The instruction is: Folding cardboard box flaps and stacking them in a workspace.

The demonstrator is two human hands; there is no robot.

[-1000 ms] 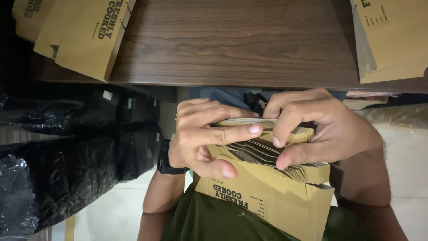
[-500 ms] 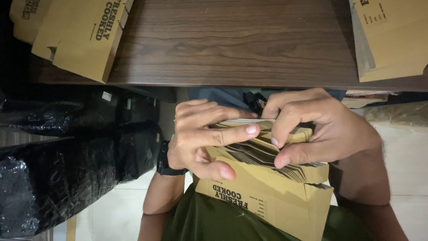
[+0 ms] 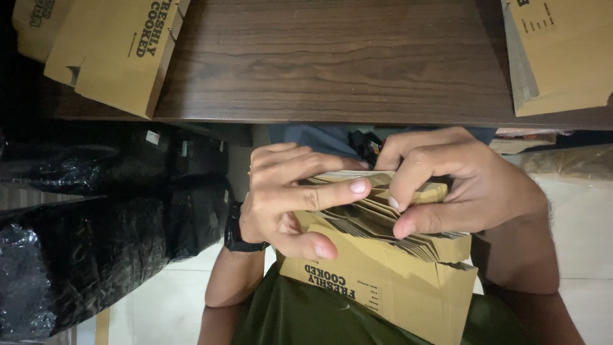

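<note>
1. Since a moment ago almost nothing has shifted: the stack of flat brown paper bags [image 3: 383, 255] sits at the same spot between both hands, held over the lap just below the edge of the dark wooden surface [image 3: 332, 57]. The fanned top edges look a touch more spread, though the change is too slight to be sure.
2. The left hand [image 3: 287, 198], with a black watch [image 3: 235, 230] at the wrist, clasps the stack's left side, thumb beneath and index finger stretched across the top edges.
3. The right hand [image 3: 460, 182] curls over the right side, its fingertips pinching into the fanned bag edges, thumb pressed against the front.
4. More brown bags lie on the surface at the upper left [image 3: 108, 51] and upper right [image 3: 562, 51]; black plastic sacks [image 3: 83, 255] sit to the left.
</note>
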